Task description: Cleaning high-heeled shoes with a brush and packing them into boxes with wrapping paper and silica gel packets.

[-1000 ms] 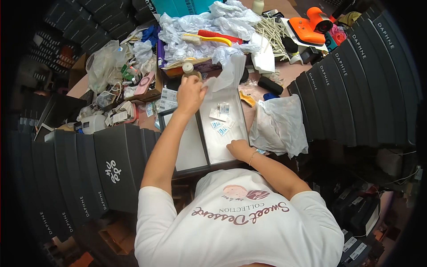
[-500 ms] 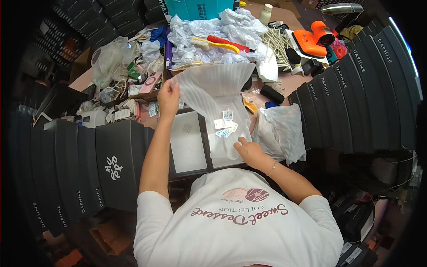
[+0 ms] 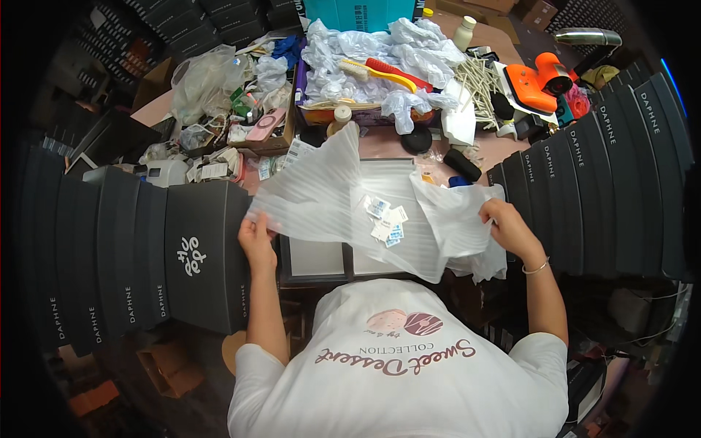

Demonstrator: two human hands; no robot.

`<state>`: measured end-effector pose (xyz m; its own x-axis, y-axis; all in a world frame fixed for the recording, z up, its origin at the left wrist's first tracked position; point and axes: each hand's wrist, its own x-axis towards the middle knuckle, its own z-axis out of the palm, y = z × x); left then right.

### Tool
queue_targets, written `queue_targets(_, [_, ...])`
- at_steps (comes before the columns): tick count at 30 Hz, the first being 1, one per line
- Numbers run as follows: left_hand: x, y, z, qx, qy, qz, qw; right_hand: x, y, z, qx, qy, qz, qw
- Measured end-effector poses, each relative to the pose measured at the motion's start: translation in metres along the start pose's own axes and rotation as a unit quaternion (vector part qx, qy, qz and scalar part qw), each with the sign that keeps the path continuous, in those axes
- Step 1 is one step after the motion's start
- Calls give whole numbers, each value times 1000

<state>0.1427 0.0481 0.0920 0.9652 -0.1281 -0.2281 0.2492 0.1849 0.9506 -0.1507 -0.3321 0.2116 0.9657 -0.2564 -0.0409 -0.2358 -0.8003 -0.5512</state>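
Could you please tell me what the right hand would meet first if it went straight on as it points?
For the right hand, probably the white sheet it is pinching, then perhaps the black case; depth is unclear.

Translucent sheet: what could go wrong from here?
1. The small packets and white cards lie loose on the translucent sheet; uneven lifting could slide them off.
2. The left hand and right hand grip opposite ends; pulling apart might tear it.
3. Its upper corner appears near the bottle and might knock it.
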Motion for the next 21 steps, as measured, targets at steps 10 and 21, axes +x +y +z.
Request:
queue_targets(10, [-103,-110,-56,-130,166,-173,962,45,28,-8,-253,38,32,966])
queue_targets(21, [-107,-122,-82,-8,94,-205,974,140,-43,262,38,-22,-50,998])
